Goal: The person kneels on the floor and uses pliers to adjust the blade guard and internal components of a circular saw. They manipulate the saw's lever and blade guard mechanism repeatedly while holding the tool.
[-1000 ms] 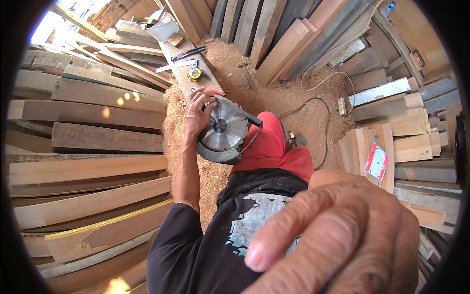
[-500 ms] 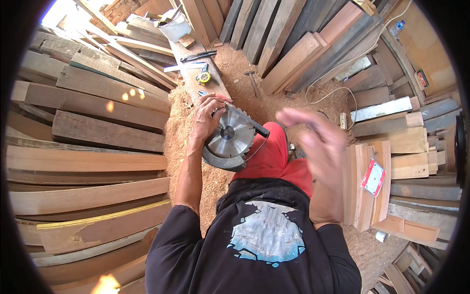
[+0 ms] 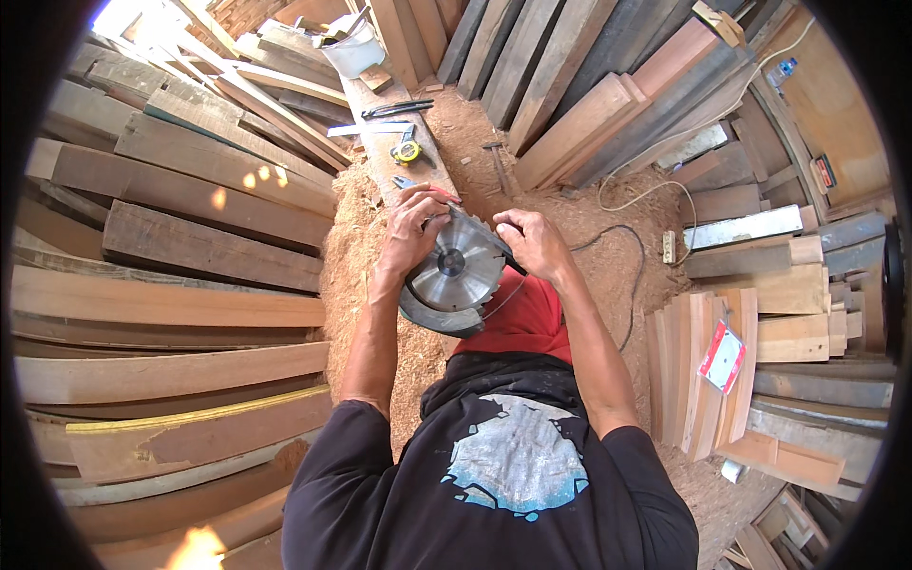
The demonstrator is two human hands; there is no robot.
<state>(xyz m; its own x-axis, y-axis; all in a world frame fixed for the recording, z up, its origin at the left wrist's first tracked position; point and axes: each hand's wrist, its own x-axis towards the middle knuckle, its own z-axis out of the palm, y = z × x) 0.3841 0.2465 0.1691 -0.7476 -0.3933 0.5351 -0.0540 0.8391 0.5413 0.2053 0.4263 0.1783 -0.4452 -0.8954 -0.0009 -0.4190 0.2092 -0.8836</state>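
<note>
A circular saw (image 3: 465, 296) with a bare toothed blade rests tilted against my red-trousered leg, its dark housing along the lower left. My left hand (image 3: 411, 226) is closed over the upper left rim of the blade, fingers curled. My right hand (image 3: 534, 239) is closed at the blade's upper right, by the end of the dark base plate; whatever its fingers pinch is hidden. Just beyond my left hand, pliers (image 3: 443, 195) with red handles lie on a wooden plank (image 3: 432, 169). A yellow tape measure (image 3: 407, 152) sits farther along it.
On the plank are a try square (image 3: 366, 128), black pincers (image 3: 399, 108) and a white bucket (image 3: 353, 52). A hammer (image 3: 499, 166) lies in the sawdust. Stacked boards (image 3: 190, 313) line the left; more timber stands ahead and right. A dark cable (image 3: 635, 275) curves across the floor.
My right hand has come left from above my right thigh to the blade's edge. My left hand stays on the saw.
</note>
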